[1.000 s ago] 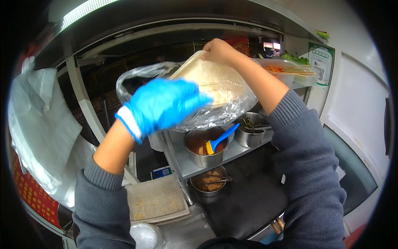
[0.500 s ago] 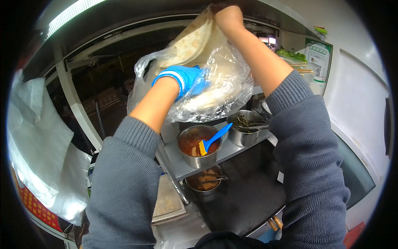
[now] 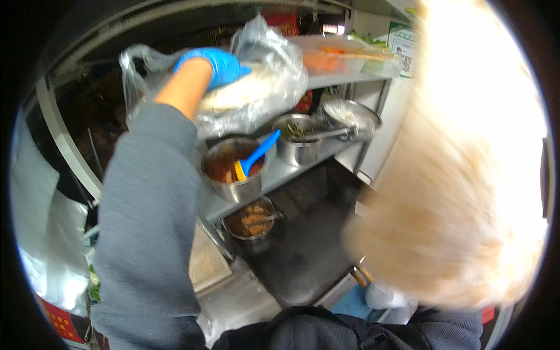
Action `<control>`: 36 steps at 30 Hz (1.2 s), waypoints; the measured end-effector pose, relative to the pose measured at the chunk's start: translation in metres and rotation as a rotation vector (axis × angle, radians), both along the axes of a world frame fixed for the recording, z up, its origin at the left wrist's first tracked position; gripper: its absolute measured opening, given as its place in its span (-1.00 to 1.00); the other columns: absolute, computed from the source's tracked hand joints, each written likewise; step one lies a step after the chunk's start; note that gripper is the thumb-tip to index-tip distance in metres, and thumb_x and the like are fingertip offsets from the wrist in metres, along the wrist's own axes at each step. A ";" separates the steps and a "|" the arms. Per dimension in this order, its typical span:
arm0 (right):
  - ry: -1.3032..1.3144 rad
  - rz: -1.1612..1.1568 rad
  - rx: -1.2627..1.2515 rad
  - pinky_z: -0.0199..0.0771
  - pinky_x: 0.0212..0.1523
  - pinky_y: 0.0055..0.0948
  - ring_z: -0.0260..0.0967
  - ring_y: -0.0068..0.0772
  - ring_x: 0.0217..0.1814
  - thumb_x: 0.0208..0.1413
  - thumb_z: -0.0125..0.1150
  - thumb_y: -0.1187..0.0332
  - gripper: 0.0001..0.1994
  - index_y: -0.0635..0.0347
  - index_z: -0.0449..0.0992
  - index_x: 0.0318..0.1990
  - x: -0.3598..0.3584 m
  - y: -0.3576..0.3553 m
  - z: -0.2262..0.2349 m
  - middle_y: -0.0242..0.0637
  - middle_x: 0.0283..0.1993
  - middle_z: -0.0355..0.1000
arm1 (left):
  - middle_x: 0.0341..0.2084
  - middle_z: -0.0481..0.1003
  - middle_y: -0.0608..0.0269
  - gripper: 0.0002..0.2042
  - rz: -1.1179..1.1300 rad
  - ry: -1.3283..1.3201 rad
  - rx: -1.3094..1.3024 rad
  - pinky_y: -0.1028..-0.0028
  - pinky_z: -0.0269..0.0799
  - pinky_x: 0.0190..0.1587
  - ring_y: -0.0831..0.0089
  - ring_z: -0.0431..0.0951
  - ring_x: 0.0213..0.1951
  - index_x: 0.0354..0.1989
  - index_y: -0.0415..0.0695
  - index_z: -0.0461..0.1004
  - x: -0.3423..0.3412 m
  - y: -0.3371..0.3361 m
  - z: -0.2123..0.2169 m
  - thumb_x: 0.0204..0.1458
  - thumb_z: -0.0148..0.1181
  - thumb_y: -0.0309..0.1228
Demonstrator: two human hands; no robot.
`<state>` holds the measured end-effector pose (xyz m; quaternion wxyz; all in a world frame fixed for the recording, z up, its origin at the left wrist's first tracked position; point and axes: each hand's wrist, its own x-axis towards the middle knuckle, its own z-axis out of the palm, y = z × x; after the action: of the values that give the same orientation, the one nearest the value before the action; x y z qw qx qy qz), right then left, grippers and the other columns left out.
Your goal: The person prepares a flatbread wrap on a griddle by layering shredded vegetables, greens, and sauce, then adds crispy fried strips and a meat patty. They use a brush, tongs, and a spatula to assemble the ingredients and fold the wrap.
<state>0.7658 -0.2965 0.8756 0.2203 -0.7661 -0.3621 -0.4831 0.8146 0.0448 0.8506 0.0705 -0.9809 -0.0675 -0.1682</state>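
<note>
My left hand (image 3: 214, 65), in a blue glove, reaches over a clear plastic bag (image 3: 274, 58) at the upper left. Its fingers look stretched out and lie on the pale stack of flatbreads (image 3: 242, 90) inside the bag. A large, round flatbread (image 3: 455, 151), smeared by motion and browned in patches, fills the right side close to the camera, apart from the bag. My right hand is hidden, seemingly behind this flatbread; only a bit of dark sleeve shows below it.
Under the bag, a metal shelf (image 3: 280, 175) holds a pot of red sauce (image 3: 224, 166) with a blue-handled brush (image 3: 259, 154) and a pot of dark greens (image 3: 300, 143). Below stand a bowl of brown food (image 3: 254, 219) and a black griddle (image 3: 309, 245). Plastic sheets (image 3: 49, 227) hang at left.
The flatbread has come out of the bag and swung right and nearer, covering my right arm. My left hand stays at the bag. The whole view has shifted.
</note>
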 end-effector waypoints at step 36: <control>0.750 0.445 -0.568 0.28 0.20 -0.16 0.32 -0.08 0.20 -0.09 0.30 0.32 -0.60 0.13 0.53 -0.02 0.048 -0.022 -0.612 -0.18 0.11 0.42 | 0.31 0.10 -0.02 -0.31 -0.377 0.274 -0.450 -0.06 -0.19 0.34 0.00 0.03 0.34 0.33 -0.03 0.15 -0.111 -0.157 -0.541 0.03 0.15 -0.04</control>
<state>0.8138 -0.3183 0.2634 0.2155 -0.8207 -0.5292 0.0006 0.7039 -0.1120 0.3097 -0.1719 -0.9807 0.0900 -0.0254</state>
